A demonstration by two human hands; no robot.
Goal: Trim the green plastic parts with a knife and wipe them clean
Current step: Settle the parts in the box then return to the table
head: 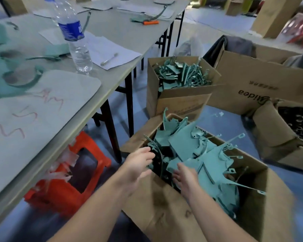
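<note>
I log, on the floor off the desk's (122, 37) right edge:
- One open cardboard box (164, 208) heaped with green plastic parts (184, 145).
- Left hand (138, 163), fingers loose, over the box's near-left rim.
- Right hand (185, 177), fingers straight, touching a green sheet.
- Behind, a second box (178, 100) of green offcuts (182, 75).

On the desk:
- Water bottle (75, 41).
- Orange knife (150, 22) near the far right edge.

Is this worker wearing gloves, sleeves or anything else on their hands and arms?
No. The left hand and right hand are bare, with no gloves, rings or watch showing. The forearms are uncovered down to the frame's edge, so no sleeve is in view. The picture is slightly blurred, so finer marks cannot be told.
</note>
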